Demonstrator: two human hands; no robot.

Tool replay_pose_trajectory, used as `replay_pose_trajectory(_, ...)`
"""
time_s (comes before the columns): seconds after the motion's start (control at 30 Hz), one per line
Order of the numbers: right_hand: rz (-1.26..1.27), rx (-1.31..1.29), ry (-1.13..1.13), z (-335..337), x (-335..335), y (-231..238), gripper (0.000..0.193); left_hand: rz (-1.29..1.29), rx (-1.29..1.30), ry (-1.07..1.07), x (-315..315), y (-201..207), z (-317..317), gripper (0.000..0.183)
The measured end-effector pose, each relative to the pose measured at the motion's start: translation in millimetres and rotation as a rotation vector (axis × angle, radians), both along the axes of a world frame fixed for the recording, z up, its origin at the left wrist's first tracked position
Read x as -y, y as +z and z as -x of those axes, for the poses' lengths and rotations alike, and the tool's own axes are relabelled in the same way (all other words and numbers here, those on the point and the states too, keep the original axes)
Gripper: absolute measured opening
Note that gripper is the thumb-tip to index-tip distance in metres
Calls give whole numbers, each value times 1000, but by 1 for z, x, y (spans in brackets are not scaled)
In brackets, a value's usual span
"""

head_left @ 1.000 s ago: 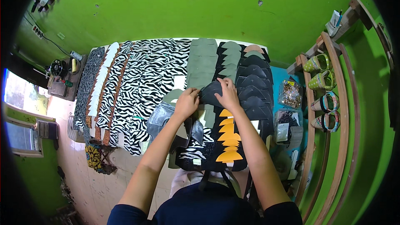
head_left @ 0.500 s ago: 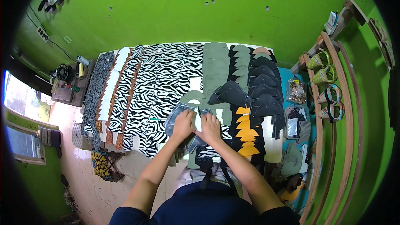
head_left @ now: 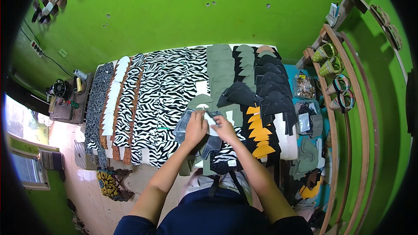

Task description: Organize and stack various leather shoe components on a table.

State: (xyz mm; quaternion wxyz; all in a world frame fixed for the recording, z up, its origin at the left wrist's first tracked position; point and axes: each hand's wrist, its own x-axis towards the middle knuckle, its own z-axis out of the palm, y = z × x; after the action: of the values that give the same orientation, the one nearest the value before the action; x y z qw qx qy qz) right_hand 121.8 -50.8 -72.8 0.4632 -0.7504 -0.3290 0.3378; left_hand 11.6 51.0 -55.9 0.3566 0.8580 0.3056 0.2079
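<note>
My left hand [head_left: 197, 127] lies with its fingers stretched out on a dark grey, shiny sheet piece [head_left: 182, 125]. Just to its right, my right hand [head_left: 223, 129] is closed with its fingertips pinched together, next to a small white piece [head_left: 211, 120]. A thin dark bit shows by the right fingertips, too small to name, so I cannot make out what that hand holds. Under and around both hands are an olive green cut piece [head_left: 200, 101] and zebra-print pieces [head_left: 175, 82]. A black curved piece [head_left: 238, 95] lies beyond my right hand.
Rows of cut pieces cover the table: grey patterned [head_left: 100, 104], white [head_left: 112, 100], olive [head_left: 220, 67], black [head_left: 274, 87] and orange-yellow [head_left: 260, 132]. A wooden rack [head_left: 337, 87] with sandals [head_left: 334, 66] stands at right. A sewing machine [head_left: 62, 89] sits at left.
My right hand has drawn its fingers in from lying flatter beside the white piece to a pinch. My left hand stays on the dark grey piece. The whole view has tilted slightly.
</note>
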Motion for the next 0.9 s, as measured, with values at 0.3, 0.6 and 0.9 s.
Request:
replay_pose_trajectory(0.3, -318, -115, -433, -128, -15, -8, 33, -189, -88, -237, -7, 13, -45, 36)
replay_pose_trajectory(0.6, 158, 923, -452, -105, -13, 6, 42, -293, -165, -237, -10, 4, -47, 38)
replay_pose_trajectory(0.9, -75, 937, 193, 3, -14, 0, 37, -432, -258, -146, -21, -13, 14, 38)
